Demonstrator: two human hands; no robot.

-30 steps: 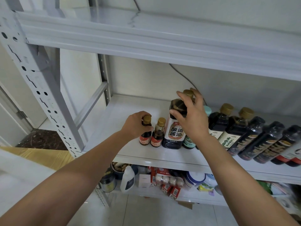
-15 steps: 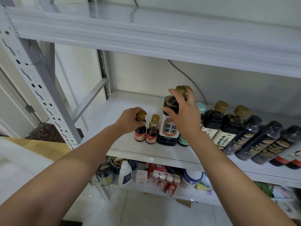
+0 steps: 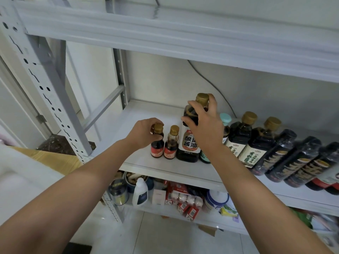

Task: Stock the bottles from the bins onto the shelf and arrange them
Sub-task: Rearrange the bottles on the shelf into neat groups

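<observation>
Small soy sauce bottle (image 3: 157,144) stands at the left end of the row on the white shelf (image 3: 134,123), left hand (image 3: 143,133) curled round its neck under the gold cap. Touching it, a twin small bottle (image 3: 171,149), then the large soy sauce bottle (image 3: 189,143), right hand (image 3: 205,125) gripping its shoulder and neck. More dark bottles (image 3: 238,136) line up rightward.

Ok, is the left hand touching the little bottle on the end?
Touching. The head view shows the left hand curled round the neck of the leftmost small sauce bottle.

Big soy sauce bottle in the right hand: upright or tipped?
Upright: the big soy sauce bottle stands base-down on the shelf, neck pointing up.
</observation>
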